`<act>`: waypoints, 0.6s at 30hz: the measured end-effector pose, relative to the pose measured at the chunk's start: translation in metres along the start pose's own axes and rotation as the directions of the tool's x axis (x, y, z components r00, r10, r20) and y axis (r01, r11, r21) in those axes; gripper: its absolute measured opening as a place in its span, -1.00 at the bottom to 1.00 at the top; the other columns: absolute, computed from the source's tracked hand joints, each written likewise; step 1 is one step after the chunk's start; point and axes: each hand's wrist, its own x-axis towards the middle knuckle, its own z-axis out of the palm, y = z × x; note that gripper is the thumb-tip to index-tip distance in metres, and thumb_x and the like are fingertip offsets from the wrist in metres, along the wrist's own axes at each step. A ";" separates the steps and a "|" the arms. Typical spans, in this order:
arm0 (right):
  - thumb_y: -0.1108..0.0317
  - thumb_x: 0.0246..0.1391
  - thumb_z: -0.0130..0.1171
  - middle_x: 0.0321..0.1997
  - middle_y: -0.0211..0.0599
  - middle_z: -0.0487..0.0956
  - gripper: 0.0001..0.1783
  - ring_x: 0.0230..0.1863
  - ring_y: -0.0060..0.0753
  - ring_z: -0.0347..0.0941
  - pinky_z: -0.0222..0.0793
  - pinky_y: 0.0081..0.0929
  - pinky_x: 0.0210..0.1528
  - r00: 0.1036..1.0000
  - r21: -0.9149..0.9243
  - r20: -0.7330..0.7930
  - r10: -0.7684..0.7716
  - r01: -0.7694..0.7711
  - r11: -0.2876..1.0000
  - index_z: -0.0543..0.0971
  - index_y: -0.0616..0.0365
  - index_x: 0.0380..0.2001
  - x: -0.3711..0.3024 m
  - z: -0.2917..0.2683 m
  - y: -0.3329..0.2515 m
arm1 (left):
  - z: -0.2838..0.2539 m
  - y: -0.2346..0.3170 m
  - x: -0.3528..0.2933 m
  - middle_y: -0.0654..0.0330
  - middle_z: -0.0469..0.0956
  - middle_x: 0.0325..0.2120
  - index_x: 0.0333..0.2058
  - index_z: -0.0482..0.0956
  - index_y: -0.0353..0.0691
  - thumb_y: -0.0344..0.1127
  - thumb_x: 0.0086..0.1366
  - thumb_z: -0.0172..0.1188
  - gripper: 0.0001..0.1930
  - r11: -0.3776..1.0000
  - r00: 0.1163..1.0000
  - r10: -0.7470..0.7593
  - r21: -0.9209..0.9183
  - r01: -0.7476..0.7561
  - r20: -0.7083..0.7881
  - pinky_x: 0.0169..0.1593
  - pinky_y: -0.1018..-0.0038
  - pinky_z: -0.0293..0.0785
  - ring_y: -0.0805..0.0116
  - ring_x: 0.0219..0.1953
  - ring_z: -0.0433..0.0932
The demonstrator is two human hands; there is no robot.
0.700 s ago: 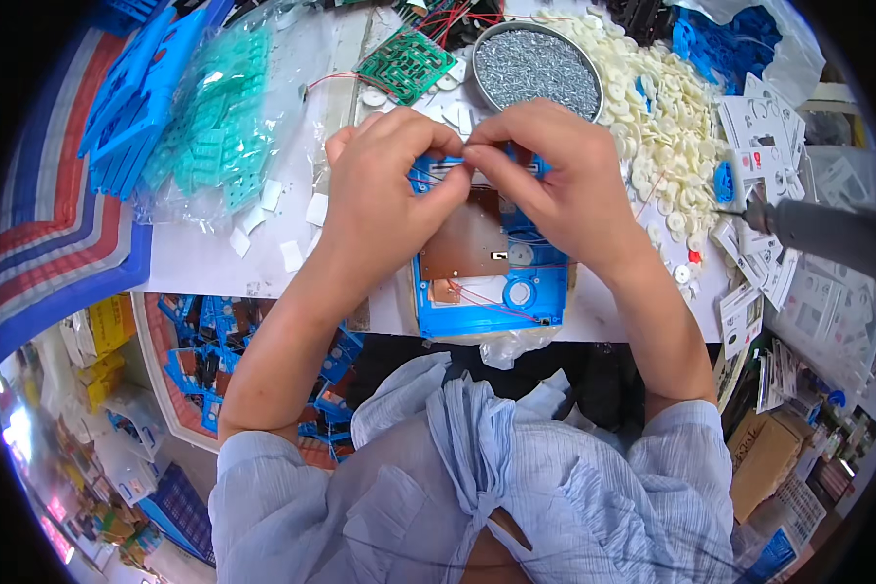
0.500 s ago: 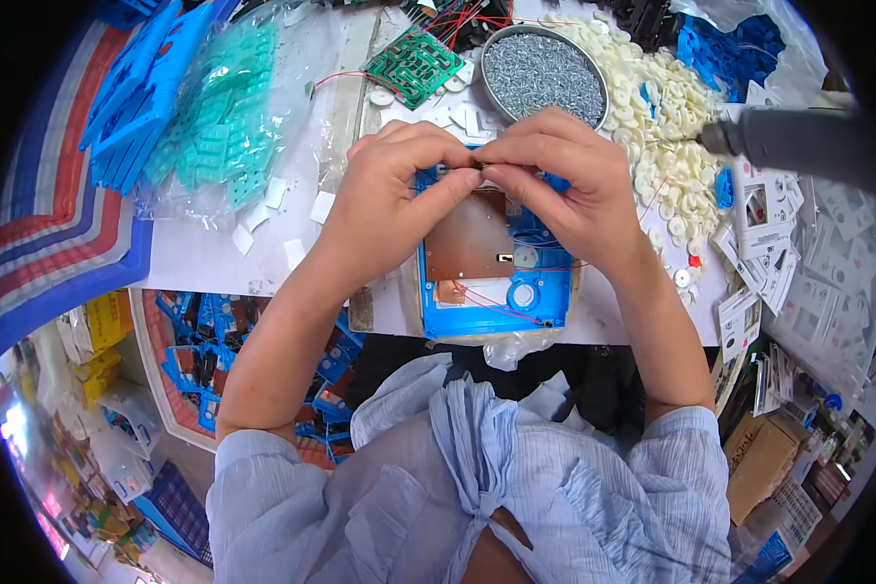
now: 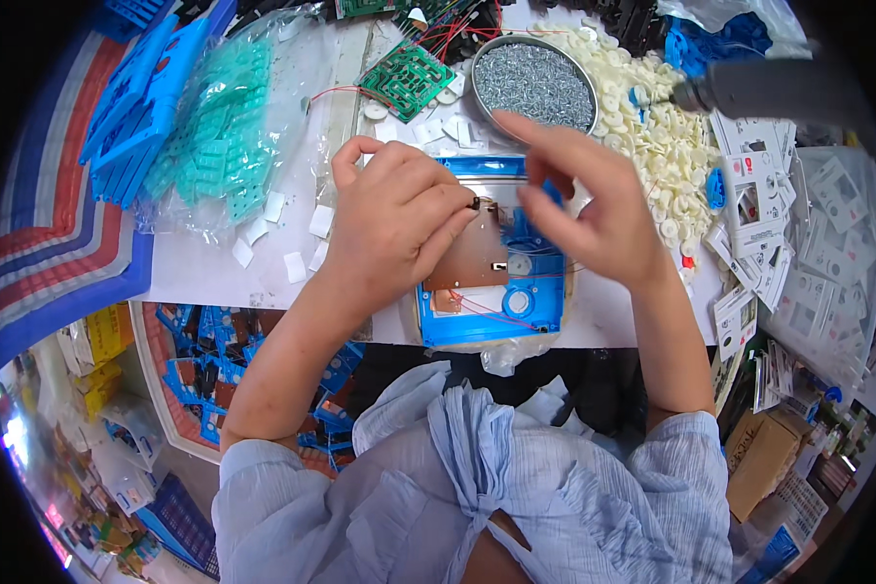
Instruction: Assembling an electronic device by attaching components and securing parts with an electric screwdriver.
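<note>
In front of me lies a blue plastic casing (image 3: 547, 316) with a brown circuit board (image 3: 472, 258), thin red wires and a white round part inside. My left hand (image 3: 399, 219) rests over the board's left side, its thumb and forefinger closed on a small black part (image 3: 475, 202) at the board's upper end. Above the casing's right side hangs my right hand (image 3: 594, 200), forefinger stretched out and thumb apart, with nothing visible in it. Its forefinger points toward the round metal bowl (image 3: 476, 86) of small screws. Both hands hide parts of the casing's upper half.
A dark grey power screwdriver (image 3: 779, 90) juts in at right over cream plastic discs (image 3: 667, 146). Green circuit boards (image 3: 407, 80) lie at the back; bagged teal parts (image 3: 229, 136) and stacked blue frames (image 3: 146, 107) at left. A bin (image 3: 156, 380) of blue assemblies stands below the table.
My hands were together at the casing's top edge, fingertips meeting. Now the right has come away to the right and its fingers have spread, while the left has moved slightly down over the board.
</note>
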 end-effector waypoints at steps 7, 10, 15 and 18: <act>0.33 -0.01 0.27 -0.26 -0.11 0.66 -0.51 -0.31 -0.17 0.59 0.52 -0.29 -0.18 0.887 -0.317 -0.447 0.113 -0.275 0.908 0.66 0.15 0.06 0.054 -0.043 0.087 | -0.002 0.007 0.004 0.20 0.63 -0.28 -0.26 0.64 -0.17 -0.44 0.18 0.33 -0.86 0.994 0.998 -0.041 -0.100 0.046 0.056 0.07 0.15 0.35 0.15 -0.17 0.59; 0.26 -0.03 0.28 -0.17 0.00 0.67 -0.53 -0.22 -0.08 0.60 0.53 -0.19 -0.09 0.834 -0.550 -0.543 -0.098 -0.265 0.792 0.67 0.20 -0.02 0.096 -0.059 0.150 | -0.008 0.009 -0.006 0.15 0.63 -0.28 -0.22 0.66 -0.20 -0.48 0.18 0.32 -0.83 0.985 0.993 -0.076 -0.146 0.088 0.087 -0.06 0.22 0.47 0.12 -0.20 0.61; 0.23 -0.04 0.33 -0.02 -0.02 0.68 -0.44 0.01 0.04 0.62 0.51 -0.17 0.11 0.810 -0.531 -0.584 0.039 -0.419 0.736 0.64 0.11 0.09 0.145 -0.111 0.202 | 0.000 0.012 -0.006 0.15 0.61 -0.30 -0.15 0.69 -0.21 -0.50 0.16 0.32 -0.76 0.977 0.997 -0.048 -0.203 0.060 0.062 -0.12 0.23 0.48 0.10 -0.22 0.60; 0.17 0.04 0.35 0.01 0.00 0.66 -0.42 0.07 -0.01 0.59 0.48 -0.16 0.14 0.829 -0.504 -0.555 0.072 -0.404 0.764 0.56 0.16 0.13 0.174 -0.104 0.190 | 0.001 0.018 -0.004 0.18 0.58 -0.33 -0.17 0.70 -0.20 -0.49 0.15 0.32 -0.77 0.987 0.997 -0.067 -0.145 0.074 0.048 -0.07 0.21 0.43 0.11 -0.21 0.56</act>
